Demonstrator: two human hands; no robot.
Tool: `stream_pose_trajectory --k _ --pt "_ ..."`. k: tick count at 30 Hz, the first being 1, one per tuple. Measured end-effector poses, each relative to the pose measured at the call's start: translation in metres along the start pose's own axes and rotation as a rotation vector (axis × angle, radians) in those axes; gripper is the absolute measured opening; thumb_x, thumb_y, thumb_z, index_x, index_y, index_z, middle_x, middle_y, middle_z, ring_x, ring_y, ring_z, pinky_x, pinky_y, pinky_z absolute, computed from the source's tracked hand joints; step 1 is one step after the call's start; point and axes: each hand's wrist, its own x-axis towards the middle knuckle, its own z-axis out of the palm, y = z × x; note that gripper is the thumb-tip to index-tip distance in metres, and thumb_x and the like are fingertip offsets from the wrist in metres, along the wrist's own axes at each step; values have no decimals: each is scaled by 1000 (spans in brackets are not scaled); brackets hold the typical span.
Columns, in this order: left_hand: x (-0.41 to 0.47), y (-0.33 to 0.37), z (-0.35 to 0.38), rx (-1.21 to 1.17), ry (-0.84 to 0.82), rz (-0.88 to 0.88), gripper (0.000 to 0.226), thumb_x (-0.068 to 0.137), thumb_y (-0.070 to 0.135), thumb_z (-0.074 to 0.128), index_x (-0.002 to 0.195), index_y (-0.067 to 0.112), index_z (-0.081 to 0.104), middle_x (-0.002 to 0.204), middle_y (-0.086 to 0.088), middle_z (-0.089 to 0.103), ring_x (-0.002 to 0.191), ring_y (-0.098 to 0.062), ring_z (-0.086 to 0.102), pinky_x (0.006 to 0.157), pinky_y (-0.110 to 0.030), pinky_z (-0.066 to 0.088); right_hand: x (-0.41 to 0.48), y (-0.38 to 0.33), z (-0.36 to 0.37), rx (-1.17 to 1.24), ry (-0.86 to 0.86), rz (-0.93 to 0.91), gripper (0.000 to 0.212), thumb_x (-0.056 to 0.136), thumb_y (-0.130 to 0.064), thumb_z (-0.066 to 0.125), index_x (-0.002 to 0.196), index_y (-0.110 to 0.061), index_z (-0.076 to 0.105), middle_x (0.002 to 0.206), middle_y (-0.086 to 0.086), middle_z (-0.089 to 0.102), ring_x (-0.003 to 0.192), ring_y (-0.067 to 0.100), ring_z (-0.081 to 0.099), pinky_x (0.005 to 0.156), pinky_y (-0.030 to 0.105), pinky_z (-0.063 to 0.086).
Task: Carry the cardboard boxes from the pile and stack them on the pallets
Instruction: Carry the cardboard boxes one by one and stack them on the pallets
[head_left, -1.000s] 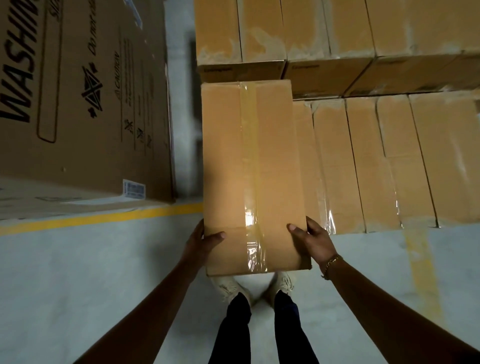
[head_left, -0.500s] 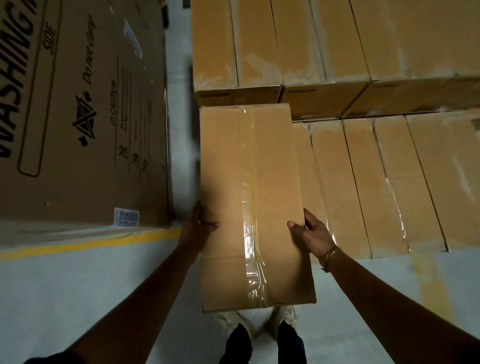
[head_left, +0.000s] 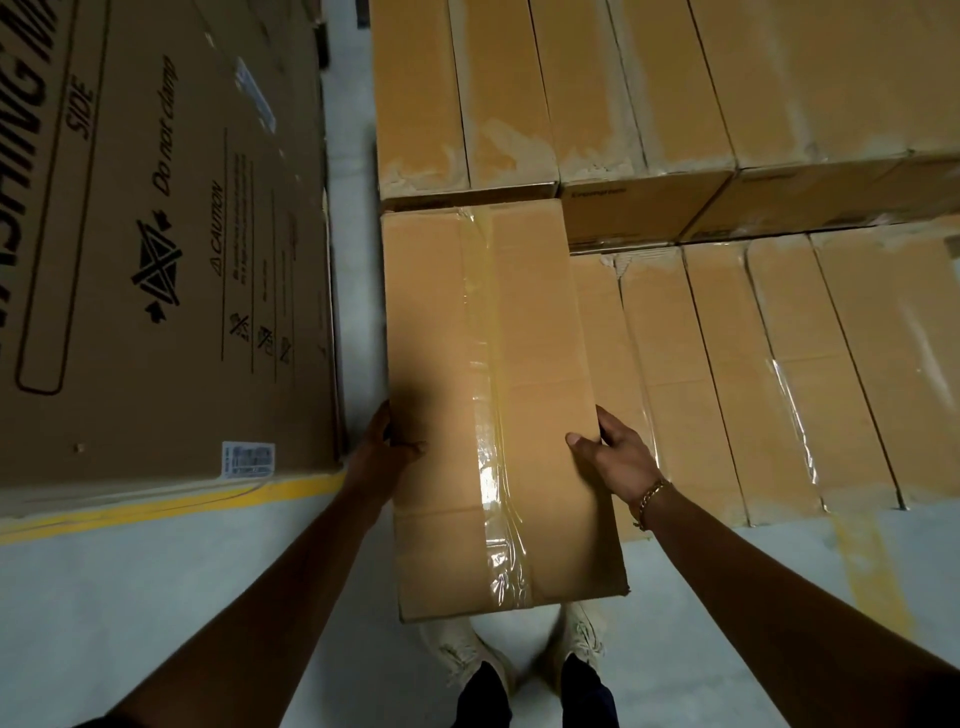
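Note:
I hold a long brown cardboard box (head_left: 498, 395) with a clear tape strip down its middle, lengthwise in front of me. My left hand (head_left: 382, 452) grips its left side and my right hand (head_left: 615, 457), with a gold bracelet at the wrist, grips its right side. The box's far end reaches the upper tier of stacked boxes (head_left: 467, 104). Its near end hangs over my shoes. To its right lies a lower row of stacked boxes (head_left: 779, 374), side by side. The pallet beneath them is hidden.
A large printed washing-machine carton (head_left: 156, 249) stands at the left, with a narrow floor gap (head_left: 353, 291) between it and the stack. A yellow floor line (head_left: 156, 506) runs under it. My shoes (head_left: 519, 654) stand on grey concrete.
My hands have slid forward along the box's sides, from its near end to about mid-length. The box has moved forward toward the upper tier.

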Motion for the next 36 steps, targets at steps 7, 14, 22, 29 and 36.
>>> stream_pose_trajectory --k 7,14,22,29,36 --pt "5 3 3 -8 21 -20 85 90 11 72 158 35 27 134 9 48 124 -20 53 106 -48 48 7 -1 -1 -20 8 1 49 88 -30 73 136 -32 62 125 -12 69 117 8 63 108 35 47" --pt "9 9 0 -13 -15 -19 87 80 18 72 152 47 34 140 3 58 120 -29 60 99 -52 52 12 -7 -3 -24 15 1 45 90 -27 71 134 -34 63 115 -15 72 108 5 66 104 35 51" --pt "7 17 4 -41 -17 -35 82 79 23 74 152 37 38 133 -1 60 112 -25 61 97 -49 54 11 -13 -6 10 -31 49 71 70 -54 74 137 -37 58 125 -14 68 117 8 63 106 40 50" --pt "8 14 9 -17 -11 -55 79 88 24 74 156 24 34 138 -4 55 116 -26 55 91 -39 50 2 -13 -8 29 -19 113 87 69 -60 78 148 -37 48 142 -10 58 130 12 55 109 46 47" --pt "-12 26 -4 41 29 -83 98 87 35 76 162 22 14 164 -10 26 144 -34 37 113 -46 39 -24 -29 -31 0 41 135 83 86 -47 76 156 -31 36 156 0 45 141 22 44 108 33 36"
